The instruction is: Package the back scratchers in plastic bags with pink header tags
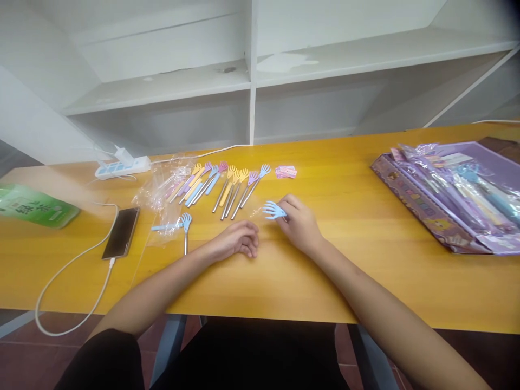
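Between the thumb and fingers of my right hand (301, 226) is a light blue back scratcher (273, 209), its claw head pointing left; the rest of it is hidden by the hand. My left hand (235, 240) rests just left of it, fingers loosely curled and slightly apart, with nothing visible in them. Beyond my hands lies a row of several back scratchers (231, 187) in yellow, purple, blue and pink, some with metal rods showing. Another blue back scratcher (186, 222) lies beside my left forearm, near a blue handle (166, 227) in clear plastic.
Clear plastic bags (156, 189) lie left of the row, small pink cards (286, 171) to its right. A purple box (422, 211) of packaged items stands at right. At left are a charging phone (121, 233), a green bottle (38, 207) and a power strip (122, 167). White shelving (252, 70) rises behind.
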The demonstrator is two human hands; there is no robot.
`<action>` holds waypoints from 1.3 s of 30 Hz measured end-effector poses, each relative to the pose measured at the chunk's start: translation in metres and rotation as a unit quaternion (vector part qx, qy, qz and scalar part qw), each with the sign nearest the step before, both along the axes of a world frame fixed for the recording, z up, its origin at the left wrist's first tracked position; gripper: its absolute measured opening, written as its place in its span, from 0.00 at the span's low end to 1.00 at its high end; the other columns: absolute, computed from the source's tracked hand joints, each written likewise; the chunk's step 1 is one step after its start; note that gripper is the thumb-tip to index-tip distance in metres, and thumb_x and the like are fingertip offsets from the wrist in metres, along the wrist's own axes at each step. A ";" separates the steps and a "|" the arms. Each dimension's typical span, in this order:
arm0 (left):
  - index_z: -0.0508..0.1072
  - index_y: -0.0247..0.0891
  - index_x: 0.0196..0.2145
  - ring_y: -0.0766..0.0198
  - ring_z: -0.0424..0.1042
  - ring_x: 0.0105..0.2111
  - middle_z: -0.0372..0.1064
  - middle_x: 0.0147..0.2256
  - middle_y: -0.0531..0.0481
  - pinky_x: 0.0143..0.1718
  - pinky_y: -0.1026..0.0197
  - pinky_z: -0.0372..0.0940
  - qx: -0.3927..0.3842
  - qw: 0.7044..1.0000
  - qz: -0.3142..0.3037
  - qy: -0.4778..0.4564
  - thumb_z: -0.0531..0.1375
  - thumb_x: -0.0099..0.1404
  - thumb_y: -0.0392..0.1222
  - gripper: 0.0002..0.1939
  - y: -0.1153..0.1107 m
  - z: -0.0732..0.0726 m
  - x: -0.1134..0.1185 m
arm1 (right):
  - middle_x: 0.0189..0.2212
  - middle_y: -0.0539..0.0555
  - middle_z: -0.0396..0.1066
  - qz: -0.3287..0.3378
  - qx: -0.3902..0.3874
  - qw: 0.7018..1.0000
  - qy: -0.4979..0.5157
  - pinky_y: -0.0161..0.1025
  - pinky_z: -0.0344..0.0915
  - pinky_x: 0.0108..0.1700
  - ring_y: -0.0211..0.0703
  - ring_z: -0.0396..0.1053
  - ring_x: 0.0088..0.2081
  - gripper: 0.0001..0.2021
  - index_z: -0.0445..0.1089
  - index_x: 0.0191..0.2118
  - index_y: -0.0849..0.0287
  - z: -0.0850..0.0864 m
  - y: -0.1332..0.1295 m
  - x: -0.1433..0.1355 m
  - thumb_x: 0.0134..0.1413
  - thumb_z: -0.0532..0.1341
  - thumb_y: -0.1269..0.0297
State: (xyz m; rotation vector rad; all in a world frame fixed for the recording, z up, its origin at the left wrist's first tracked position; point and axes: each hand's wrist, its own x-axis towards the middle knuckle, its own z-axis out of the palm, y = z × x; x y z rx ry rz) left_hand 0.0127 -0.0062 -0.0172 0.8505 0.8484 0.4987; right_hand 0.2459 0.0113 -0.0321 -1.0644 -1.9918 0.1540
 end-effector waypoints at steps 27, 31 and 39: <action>0.76 0.40 0.47 0.63 0.77 0.38 0.77 0.46 0.46 0.45 0.59 0.72 0.270 0.947 0.176 -0.009 0.78 0.52 0.42 0.26 0.000 0.011 -0.005 | 0.42 0.58 0.64 0.138 -0.126 0.960 0.209 0.46 0.70 0.32 0.48 0.66 0.35 0.19 0.67 0.51 0.53 0.023 -0.035 0.016 0.73 0.48 0.47; 0.76 0.41 0.47 0.63 0.79 0.41 0.77 0.47 0.48 0.48 0.58 0.75 0.296 0.934 0.197 0.013 0.77 0.53 0.41 0.25 -0.001 0.017 -0.005 | 0.38 0.56 0.62 0.122 -0.181 0.957 0.189 0.46 0.70 0.36 0.47 0.64 0.35 0.16 0.68 0.48 0.53 0.026 -0.038 0.015 0.76 0.47 0.52; 0.75 0.41 0.49 0.58 0.80 0.45 0.78 0.50 0.46 0.52 0.52 0.76 0.341 0.917 0.209 0.010 0.78 0.52 0.39 0.27 0.003 0.013 -0.007 | 0.35 0.54 0.65 0.157 -0.232 0.954 0.106 0.44 0.70 0.41 0.44 0.69 0.35 0.15 0.76 0.45 0.53 0.034 -0.030 0.015 0.75 0.53 0.56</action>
